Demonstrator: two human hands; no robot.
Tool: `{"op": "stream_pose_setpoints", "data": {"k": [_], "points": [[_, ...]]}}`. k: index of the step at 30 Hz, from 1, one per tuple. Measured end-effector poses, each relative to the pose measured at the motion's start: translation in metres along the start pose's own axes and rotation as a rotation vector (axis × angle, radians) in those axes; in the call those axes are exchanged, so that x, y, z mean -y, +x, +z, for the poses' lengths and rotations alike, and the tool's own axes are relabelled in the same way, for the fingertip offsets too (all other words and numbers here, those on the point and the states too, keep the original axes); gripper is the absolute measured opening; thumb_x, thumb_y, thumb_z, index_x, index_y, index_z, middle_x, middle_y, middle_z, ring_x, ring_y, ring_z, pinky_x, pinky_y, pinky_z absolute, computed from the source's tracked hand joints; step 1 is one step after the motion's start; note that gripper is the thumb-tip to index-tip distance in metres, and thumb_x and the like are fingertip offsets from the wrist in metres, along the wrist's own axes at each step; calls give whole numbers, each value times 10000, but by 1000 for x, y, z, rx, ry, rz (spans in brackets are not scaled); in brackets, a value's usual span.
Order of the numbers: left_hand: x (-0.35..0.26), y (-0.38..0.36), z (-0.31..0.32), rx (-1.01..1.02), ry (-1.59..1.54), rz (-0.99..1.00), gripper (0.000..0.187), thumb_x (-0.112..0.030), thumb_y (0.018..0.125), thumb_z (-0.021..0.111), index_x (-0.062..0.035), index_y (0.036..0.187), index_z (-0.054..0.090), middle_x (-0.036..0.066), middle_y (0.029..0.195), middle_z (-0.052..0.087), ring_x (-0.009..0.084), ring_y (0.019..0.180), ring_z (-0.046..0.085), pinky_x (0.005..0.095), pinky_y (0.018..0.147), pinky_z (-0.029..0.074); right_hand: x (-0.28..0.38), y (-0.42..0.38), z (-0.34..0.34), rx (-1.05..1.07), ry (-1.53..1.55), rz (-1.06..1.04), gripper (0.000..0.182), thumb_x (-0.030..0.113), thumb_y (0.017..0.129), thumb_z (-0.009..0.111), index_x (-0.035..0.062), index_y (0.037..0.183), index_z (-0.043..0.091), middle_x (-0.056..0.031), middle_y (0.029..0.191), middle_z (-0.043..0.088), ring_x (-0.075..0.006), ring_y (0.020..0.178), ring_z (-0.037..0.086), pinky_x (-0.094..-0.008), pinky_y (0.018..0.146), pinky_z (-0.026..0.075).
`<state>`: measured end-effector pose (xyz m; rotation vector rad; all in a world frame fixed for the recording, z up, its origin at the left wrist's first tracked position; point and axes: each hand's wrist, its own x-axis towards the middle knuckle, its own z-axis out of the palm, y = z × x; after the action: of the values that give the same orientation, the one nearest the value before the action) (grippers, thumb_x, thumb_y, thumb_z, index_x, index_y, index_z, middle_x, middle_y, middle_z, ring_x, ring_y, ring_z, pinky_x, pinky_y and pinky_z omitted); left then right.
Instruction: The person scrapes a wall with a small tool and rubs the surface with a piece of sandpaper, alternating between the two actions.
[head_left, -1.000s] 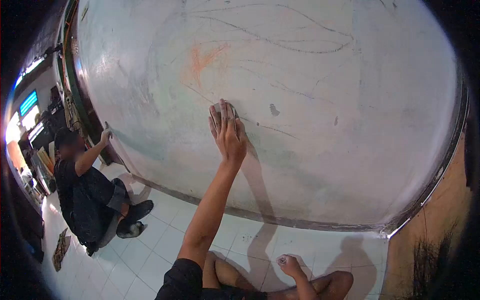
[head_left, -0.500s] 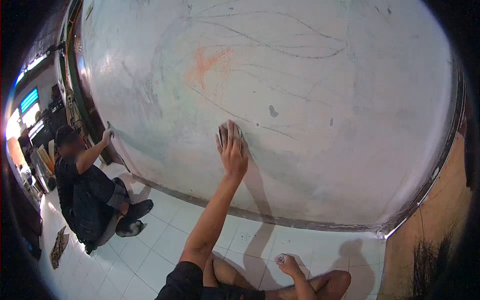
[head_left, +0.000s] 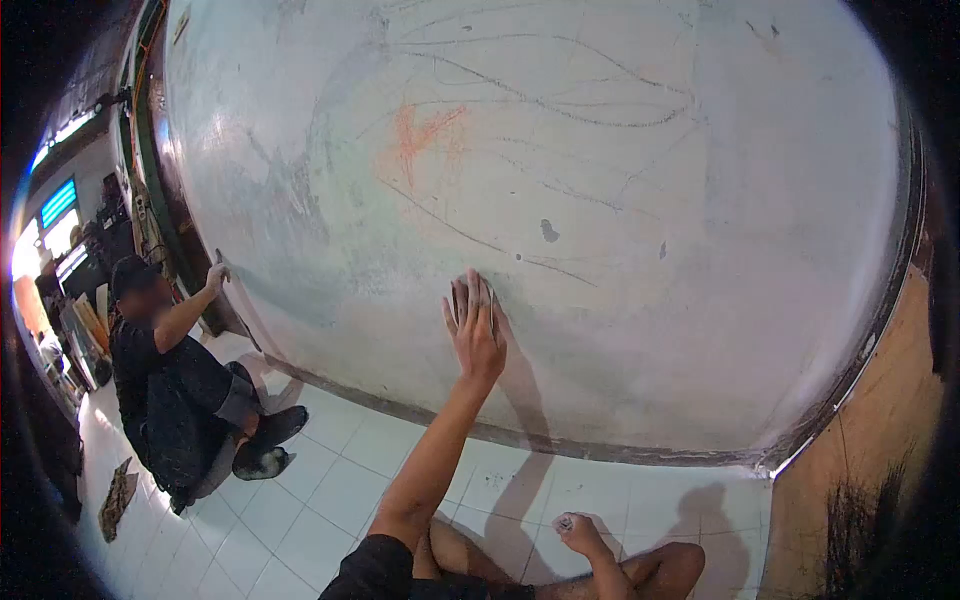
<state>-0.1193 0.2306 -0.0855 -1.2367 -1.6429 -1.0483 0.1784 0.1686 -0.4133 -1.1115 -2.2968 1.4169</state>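
Note:
My left hand (head_left: 478,330) lies against the lower part of the pale wall (head_left: 620,310), its arm stretched out. Under its fingers it presses a thin sheet, whose dark and pale edges show beside and between them. Just above the fingertips runs a dark pencil-like line, with an orange scribble (head_left: 425,132) higher up. My right hand (head_left: 578,532) is low near my bent leg, above the tiled floor, closed around a small crumpled whitish thing that I cannot make out.
At the left a person (head_left: 175,390) in dark clothes squats by the wall, one hand touching its edge. A rag (head_left: 118,500) lies on the white tiles (head_left: 350,487). A brown board (head_left: 850,480) stands at the right. Dark trim runs along the wall's base.
My left hand has moved slightly down and to the right on the wall, and the sheet with it. My right hand stays nearly in place, still closed.

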Motion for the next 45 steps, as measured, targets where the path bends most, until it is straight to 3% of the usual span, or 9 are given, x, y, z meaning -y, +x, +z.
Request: {"op": "stream_pose_setpoints", "data": {"k": [4, 7, 10, 18, 21, 27, 37, 42, 45], "points": [[0, 34, -12, -18, 17, 33, 426, -114, 966, 405, -12, 1379, 417, 104, 1525, 276, 344, 1431, 150, 498, 1146, 99, -21, 11, 10, 12, 24, -10, 279, 292, 838, 616, 58, 977, 677, -172, 972, 680, -342, 915, 648, -413, 823, 500], [2, 35, -12, -3, 7, 28, 442, -111, 963, 409, -50, 1400, 405, 92, 1535, 256, 344, 1431, 149, 504, 1146, 94, -12, 12, 8, -31, 27, 65, 199, 214, 846, 643, 43, 941, 681, -126, 824, 684, -237, 774, 658, -353, 738, 503], [6, 25, -13, 17, -22, -1, 451, -108, 960, 408, -62, 1409, 398, 100, 1535, 253, 350, 1430, 152, 510, 1144, 91, 11, 1, -3, -47, -34, 19, 215, 222, 842, 646, 43, 954, 682, -123, 832, 686, -230, 772, 656, -348, 742, 502], [19, -11, -4, 38, -33, -10, 473, -94, 943, 428, -58, 1413, 393, 127, 1519, 284, 368, 1425, 163, 506, 1140, 101, -19, 10, 11, -104, -17, -31, 235, 217, 831, 648, 27, 965, 682, -128, 863, 691, -237, 788, 660, -351, 740, 504], [24, 9, -1, -20, -46, 4, 496, -149, 965, 388, -81, 1453, 329, 97, 1538, 250, 320, 1438, 145, 493, 1137, 84, -23, 11, 8, -87, -20, -36, 239, 223, 831, 650, 25, 960, 685, -129, 853, 690, -236, 789, 661, -354, 730, 507], [7, 62, -6, -28, -32, -76, 529, -248, 1000, 304, -55, 1484, 214, 129, 1559, 161, 304, 1453, 57, 584, 1105, -54, -4, 11, 2, -70, -29, -3, 248, 251, 835, 655, 39, 960, 689, -133, 810, 683, -243, 788, 662, -367, 722, 512], [6, -20, 16, 70, 5, -35, 543, -230, 973, 342, -45, 1473, 241, 129, 1554, 177, 340, 1444, 76, 608, 1093, -86, 1, 4, 0, -37, -11, -52, 238, 246, 838, 658, 47, 966, 682, -144, 918, 679, -274, 866, 651, -361, 781, 498], [1, 13, 7, 28, 24, -34, 563, -199, 942, 396, -39, 1467, 268, 127, 1549, 200, 335, 1443, 100, 604, 1099, -60, -3, 3, 1, 9, 4, 8, 231, 223, 828, 660, 35, 960, 683, -152, 897, 681, -277, 862, 654, -363, 781, 498], [0, 46, 3, -20, 23, -22, 549, -253, 990, 305, -29, 1481, 202, 141, 1557, 153, 361, 1442, 52, 575, 1114, -69, -17, 12, 5, 7, 25, 0, 229, 217, 820, 662, 33, 957, 683, -154, 896, 684, -276, 853, 656, -363, 777, 498]]}}
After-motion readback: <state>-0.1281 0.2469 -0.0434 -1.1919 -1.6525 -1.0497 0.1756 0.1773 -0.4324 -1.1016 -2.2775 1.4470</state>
